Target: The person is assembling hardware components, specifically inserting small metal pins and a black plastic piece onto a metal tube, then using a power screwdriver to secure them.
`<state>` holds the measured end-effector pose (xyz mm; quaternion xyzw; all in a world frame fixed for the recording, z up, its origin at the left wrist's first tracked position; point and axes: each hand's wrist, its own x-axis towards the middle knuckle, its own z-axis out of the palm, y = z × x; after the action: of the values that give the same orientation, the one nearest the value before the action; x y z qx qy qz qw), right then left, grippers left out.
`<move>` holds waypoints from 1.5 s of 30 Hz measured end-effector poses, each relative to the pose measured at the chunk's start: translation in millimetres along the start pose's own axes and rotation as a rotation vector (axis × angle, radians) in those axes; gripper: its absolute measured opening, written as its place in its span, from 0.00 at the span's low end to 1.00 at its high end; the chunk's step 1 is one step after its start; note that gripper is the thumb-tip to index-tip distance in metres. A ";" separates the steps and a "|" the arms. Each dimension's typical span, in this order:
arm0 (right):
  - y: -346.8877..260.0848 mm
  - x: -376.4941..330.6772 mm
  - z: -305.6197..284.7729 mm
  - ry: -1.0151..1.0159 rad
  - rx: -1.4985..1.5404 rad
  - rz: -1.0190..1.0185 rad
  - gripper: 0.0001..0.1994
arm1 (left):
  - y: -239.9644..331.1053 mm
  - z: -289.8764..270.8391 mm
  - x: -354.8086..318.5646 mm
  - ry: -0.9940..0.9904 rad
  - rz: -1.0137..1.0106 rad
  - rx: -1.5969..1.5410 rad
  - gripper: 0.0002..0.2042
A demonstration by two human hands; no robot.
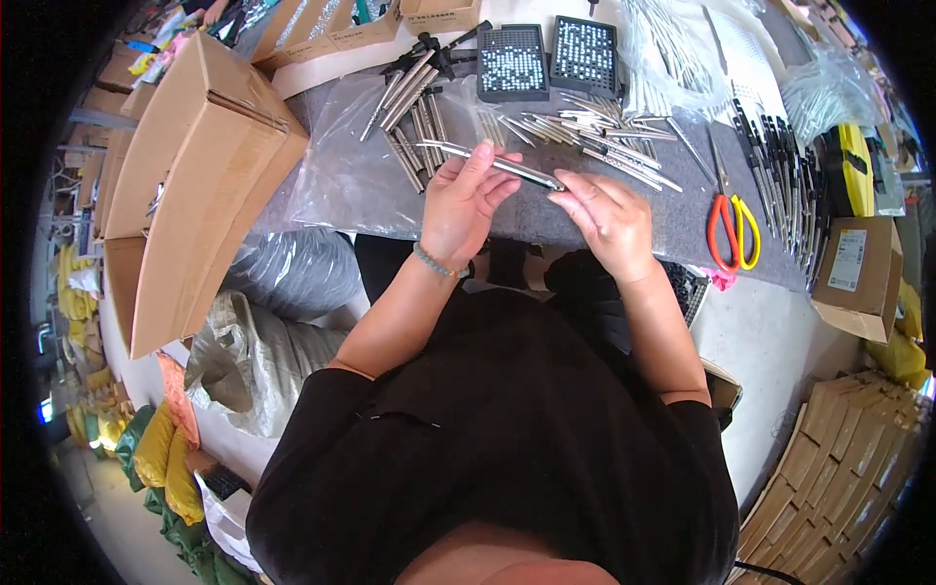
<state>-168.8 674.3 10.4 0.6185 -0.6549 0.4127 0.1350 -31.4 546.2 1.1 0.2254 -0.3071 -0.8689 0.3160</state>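
A slim silver metal tube (pixel 527 173), pen-like, is held level above the near edge of the table. Thumb and fingers of my left hand (pixel 460 203) grip it toward its left end, which narrows to a thin tip. My right hand (pixel 612 216) pinches the dark-banded right end. Just beyond my hands lies a loose pile of similar silver tubes (pixel 624 146), some with black parts. More tubes (pixel 417 122) are grouped on the left. At the back stand two black trays, a left one (pixel 513 96) and a right one (pixel 585 86), filled with small shiny pieces.
Scissors (pixel 731 234) with red and yellow handles lie at the right, beside a row of black-and-silver tubes (pixel 785 185). A tall cardboard box (pixel 210 185) stands left of the table (pixel 673 219). Clear plastic bags (pixel 673 58) hold thin rods at the back. Stacked cardboard (pixel 838 478) sits lower right.
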 end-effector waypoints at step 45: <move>-5.6 -11.3 12.4 0.039 0.485 0.560 0.10 | 7.2 13.5 -16.9 -0.261 0.826 1.455 0.11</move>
<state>-157.3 674.0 -3.0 0.4213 -0.6792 0.5886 -0.1211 -24.6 558.7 18.8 0.1401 -0.8816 -0.2884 0.3464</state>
